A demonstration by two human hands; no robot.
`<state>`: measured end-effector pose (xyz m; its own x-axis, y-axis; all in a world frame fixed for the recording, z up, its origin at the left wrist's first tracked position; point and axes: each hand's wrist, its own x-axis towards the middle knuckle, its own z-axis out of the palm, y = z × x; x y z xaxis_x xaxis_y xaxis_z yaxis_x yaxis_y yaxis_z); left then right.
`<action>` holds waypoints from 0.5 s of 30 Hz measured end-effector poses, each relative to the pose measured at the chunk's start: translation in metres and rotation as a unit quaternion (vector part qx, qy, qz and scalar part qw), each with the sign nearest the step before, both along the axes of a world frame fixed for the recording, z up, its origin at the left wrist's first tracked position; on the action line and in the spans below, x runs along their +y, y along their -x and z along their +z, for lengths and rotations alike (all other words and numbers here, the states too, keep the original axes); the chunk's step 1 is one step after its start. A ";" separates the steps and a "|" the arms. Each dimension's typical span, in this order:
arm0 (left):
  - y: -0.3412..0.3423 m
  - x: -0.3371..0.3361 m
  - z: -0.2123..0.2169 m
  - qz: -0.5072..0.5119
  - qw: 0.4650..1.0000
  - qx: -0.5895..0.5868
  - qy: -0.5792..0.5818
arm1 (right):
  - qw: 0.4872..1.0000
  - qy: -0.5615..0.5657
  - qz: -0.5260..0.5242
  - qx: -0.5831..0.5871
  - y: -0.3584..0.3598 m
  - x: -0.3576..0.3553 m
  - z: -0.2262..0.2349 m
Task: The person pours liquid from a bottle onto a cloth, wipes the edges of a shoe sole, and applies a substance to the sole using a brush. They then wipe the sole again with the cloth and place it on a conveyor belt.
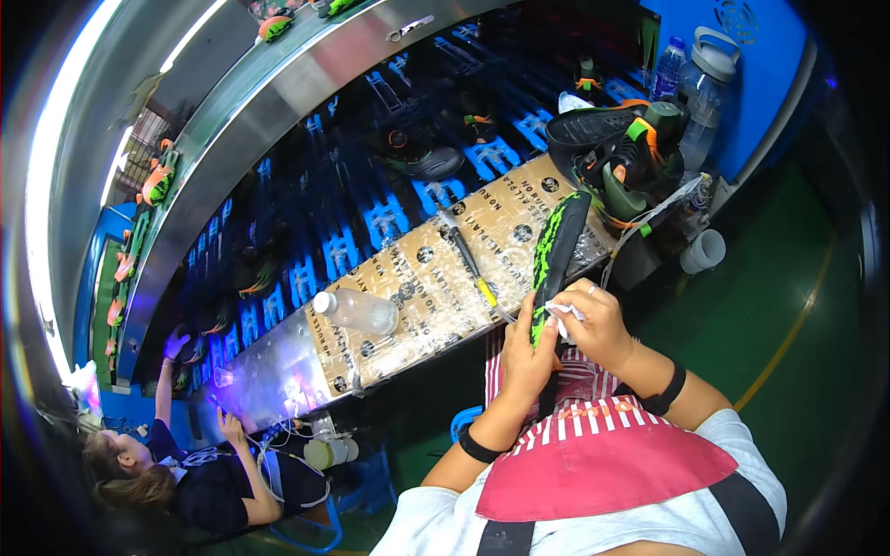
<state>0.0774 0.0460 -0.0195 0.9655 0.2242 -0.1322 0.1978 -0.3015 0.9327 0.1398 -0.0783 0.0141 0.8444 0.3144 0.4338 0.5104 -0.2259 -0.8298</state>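
My left hand grips the near end of a black shoe with a bright green speckled side. The shoe's far end points away from me over the table edge. In my right hand, closed in a pinch, is a white cloth or tissue pressed near the shoe's lower end. My fingers cover part of that end. Left of the shoe lies a black-and-yellow handled tool with a cord, on a cardboard-covered worktop.
A clear plastic bottle stands on the worktop. Several black shoes are piled at the right, near water bottles and a white cup. Beyond runs a conveyor with blue racks. Another person works at the lower left.
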 end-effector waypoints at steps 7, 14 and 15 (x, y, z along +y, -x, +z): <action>-0.003 -0.006 0.007 0.000 0.999 0.035 -0.023 | 0.994 0.028 -0.082 -0.069 -0.022 -0.008 -0.004; -0.007 -0.008 0.015 0.010 0.999 0.021 0.048 | 0.987 0.015 -0.073 -0.139 -0.028 -0.008 -0.019; -0.009 -0.012 0.024 0.008 0.999 0.013 0.034 | 0.986 0.005 -0.089 -0.142 -0.036 -0.009 -0.020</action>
<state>0.0868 0.0344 0.0045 0.9580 0.2294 -0.1719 0.2258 -0.2341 0.9456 0.1756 -0.0874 -0.0057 0.7314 0.1784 0.6582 0.6734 -0.3407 -0.6561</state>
